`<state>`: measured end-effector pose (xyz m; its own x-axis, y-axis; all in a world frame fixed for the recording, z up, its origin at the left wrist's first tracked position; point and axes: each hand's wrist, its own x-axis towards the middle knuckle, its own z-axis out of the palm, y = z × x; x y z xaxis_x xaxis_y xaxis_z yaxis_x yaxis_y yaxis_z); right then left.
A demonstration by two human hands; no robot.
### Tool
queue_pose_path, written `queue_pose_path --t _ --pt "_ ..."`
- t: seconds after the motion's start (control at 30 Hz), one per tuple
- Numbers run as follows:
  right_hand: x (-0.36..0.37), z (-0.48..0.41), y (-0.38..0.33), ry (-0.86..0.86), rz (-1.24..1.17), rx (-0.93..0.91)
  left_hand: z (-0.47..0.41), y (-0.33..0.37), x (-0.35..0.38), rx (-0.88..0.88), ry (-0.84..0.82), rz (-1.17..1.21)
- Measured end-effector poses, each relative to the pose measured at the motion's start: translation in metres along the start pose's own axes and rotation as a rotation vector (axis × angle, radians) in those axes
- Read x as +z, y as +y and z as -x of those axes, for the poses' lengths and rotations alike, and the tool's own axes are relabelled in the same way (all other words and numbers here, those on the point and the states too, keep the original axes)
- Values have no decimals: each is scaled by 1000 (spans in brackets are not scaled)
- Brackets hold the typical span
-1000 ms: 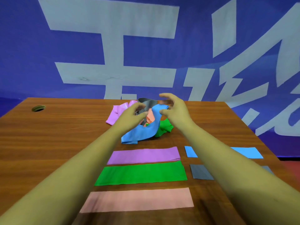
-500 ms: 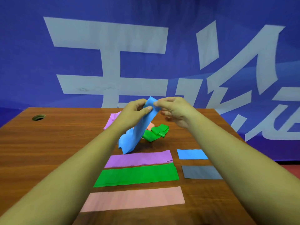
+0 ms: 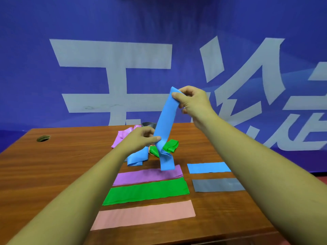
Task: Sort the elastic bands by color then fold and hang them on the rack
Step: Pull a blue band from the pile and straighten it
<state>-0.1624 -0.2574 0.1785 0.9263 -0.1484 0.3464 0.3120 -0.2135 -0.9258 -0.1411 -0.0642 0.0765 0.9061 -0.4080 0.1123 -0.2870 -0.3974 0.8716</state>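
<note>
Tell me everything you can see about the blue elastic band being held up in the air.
The long, flat, sky-blue elastic band looks like thin, smooth rubber. It rises at a slant: the right hand pinches its top end, the left hand grips it lower down. Below that it twists, and its free end dangles over the flat purple band on the wooden table.

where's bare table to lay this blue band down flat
Bare wood for the held blue band lies at the left of the table, between the cable hole and the purple band, and below the grey band, right of the pink band. Crowded: the tangled pile behind the purple band.
</note>
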Motion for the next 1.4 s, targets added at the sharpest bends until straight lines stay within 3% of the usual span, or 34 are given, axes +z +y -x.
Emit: queue_pose_path --t 0.23,0.4,0.67,0.93,1.4 --pt "-41 1 33 141 -26 113 9 -13 2 -135 40 66" --pt "-75 10 75 264 -67 280 12 -18 13 -82 120 -75" --pt "-135 45 142 387 -21 451 11 -23 48 -130 -118 -17" --pt "-195 65 200 491 153 548 -18 -29 103 -251 -39 98" --pt "-248 54 268 458 578 521 -63 -50 185 -100 105 -342"
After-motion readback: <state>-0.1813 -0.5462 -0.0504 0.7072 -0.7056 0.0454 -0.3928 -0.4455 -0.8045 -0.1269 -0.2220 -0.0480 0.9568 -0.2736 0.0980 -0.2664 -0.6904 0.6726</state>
